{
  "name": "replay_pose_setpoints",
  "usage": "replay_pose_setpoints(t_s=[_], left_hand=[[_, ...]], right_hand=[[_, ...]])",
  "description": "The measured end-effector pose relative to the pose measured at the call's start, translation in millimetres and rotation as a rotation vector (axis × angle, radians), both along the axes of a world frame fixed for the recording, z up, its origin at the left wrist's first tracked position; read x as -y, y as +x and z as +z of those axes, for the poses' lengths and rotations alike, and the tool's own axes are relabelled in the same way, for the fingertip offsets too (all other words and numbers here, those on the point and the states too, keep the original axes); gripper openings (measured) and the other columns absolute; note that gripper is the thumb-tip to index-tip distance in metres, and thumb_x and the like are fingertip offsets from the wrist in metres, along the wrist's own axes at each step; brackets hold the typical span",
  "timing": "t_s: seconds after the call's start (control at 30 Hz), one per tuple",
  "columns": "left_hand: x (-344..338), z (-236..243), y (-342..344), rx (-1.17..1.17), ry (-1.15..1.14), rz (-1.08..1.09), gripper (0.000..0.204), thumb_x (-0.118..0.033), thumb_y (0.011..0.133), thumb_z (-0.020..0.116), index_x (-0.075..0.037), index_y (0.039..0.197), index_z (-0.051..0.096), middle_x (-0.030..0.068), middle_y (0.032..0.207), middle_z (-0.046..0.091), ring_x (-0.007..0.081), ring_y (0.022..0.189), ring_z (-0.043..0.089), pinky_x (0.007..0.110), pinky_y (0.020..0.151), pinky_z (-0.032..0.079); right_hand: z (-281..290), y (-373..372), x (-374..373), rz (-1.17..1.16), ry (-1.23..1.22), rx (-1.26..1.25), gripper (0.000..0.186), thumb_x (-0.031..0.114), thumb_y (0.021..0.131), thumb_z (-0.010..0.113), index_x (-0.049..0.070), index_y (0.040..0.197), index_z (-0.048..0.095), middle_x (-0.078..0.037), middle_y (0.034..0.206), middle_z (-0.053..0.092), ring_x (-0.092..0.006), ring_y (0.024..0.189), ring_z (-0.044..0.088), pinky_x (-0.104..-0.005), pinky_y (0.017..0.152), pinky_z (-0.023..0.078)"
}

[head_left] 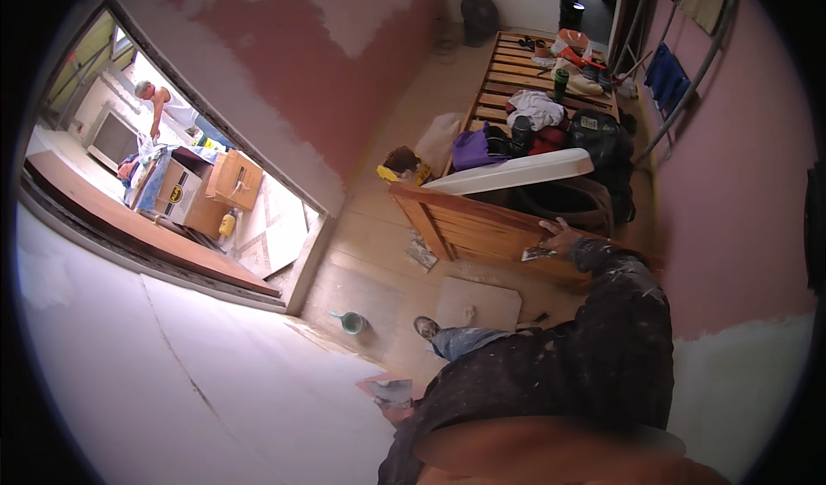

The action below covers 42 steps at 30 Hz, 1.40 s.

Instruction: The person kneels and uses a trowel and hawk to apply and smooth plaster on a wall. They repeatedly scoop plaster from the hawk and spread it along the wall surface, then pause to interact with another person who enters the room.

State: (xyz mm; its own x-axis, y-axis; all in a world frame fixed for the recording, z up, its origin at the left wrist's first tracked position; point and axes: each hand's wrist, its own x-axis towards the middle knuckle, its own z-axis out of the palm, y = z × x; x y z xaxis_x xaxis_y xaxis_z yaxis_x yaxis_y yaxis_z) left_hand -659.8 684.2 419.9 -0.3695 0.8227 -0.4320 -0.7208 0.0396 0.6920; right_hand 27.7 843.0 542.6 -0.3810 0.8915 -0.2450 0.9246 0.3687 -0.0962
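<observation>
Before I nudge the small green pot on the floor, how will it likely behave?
The green pot would probably slide rather than roll, standing upright on the floor. The piece jutting out on its left may catch and turn it. It could spill, being open-topped, though its contents are unclear.

Dark long-sleeved top (551,373) is speckled pale, flat putty-knife blade (538,254) kinda greyish-white, big plastered wall (292,63) all blotchy red and off-white, slatted wooden bedframe (473,229) orangey-brown, cloth bag (473,148) straight-up purple.
</observation>
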Motion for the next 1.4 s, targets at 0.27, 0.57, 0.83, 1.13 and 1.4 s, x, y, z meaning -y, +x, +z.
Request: replay_pose_setpoints(t_s=[0.27, 0.57, 0.83, 1.13, 1.4], left_hand=[[-164.7, 19.6, -68.4, 0.407, 0.207, -0.112, 0.053, -0.046, 0.097, 0.037, -0.004, 0.131, 0.042, 0.0118, 0.122, 0.055, 0.0253, 0.106, 0.056, 0.039, 0.090, 0.048], [-405.7, 3.1, -175.1, 0.134, 0.012, -0.333, 0.051, -0.049, 0.098, 0.032, -0.011, 0.130, 0.045, 0.0101, 0.123, 0.055, 0.0253, 0.106, 0.056, 0.043, 0.089, 0.049], [-601.7, 33.7, -210.7, 0.329, 0.004, -0.428, 0.049, -0.047, 0.098, 0.035, -0.010, 0.128, 0.046, 0.0108, 0.121, 0.056, 0.0268, 0.106, 0.056, 0.044, 0.090, 0.048], [-848.9, 63.2, -217.2, 0.570, 0.043, -0.834, 0.047, -0.045, 0.097, 0.038, -0.009, 0.127, 0.047, 0.0116, 0.119, 0.056, 0.0284, 0.107, 0.056, 0.045, 0.091, 0.047], [-1042.2, 163.9, -117.5, 0.557, 0.170, -1.334, 0.043, -0.033, 0.092, 0.053, -0.007, 0.125, 0.047, 0.0129, 0.117, 0.057, 0.0301, 0.110, 0.055, 0.048, 0.097, 0.044]], right_hand=[[-30.4, 5.2, 6.7, -0.040, 0.150, 0.225, 0.042, 0.031, 0.085, 0.057, 0.019, 0.125, 0.059, -0.010, 0.138, 0.045, -0.0256, 0.143, 0.005, -0.0664, 0.109, 0.011], [-2.8, -77.6, -30.7, -0.402, 0.076, 0.343, 0.037, 0.031, 0.086, 0.058, 0.012, 0.118, 0.062, -0.014, 0.129, 0.051, -0.0330, 0.132, 0.030, -0.0585, 0.104, 0.028], [-14.7, -152.3, -70.0, -1.059, -0.093, 0.450, 0.039, 0.033, 0.085, 0.058, 0.009, 0.115, 0.062, -0.017, 0.124, 0.054, -0.0348, 0.124, 0.038, -0.0540, 0.100, 0.034], [-120.7, -343.0, -157.5, -1.511, -0.194, 0.206, 0.041, 0.035, 0.085, 0.058, 0.005, 0.112, 0.062, -0.020, 0.119, 0.057, -0.0369, 0.114, 0.048, -0.0489, 0.095, 0.040], [-215.0, -536.7, -179.7, -1.696, -0.219, -0.083, 0.044, 0.037, 0.084, 0.058, 0.001, 0.109, 0.062, -0.023, 0.114, 0.060, -0.0388, 0.106, 0.057, -0.0444, 0.091, 0.046]])
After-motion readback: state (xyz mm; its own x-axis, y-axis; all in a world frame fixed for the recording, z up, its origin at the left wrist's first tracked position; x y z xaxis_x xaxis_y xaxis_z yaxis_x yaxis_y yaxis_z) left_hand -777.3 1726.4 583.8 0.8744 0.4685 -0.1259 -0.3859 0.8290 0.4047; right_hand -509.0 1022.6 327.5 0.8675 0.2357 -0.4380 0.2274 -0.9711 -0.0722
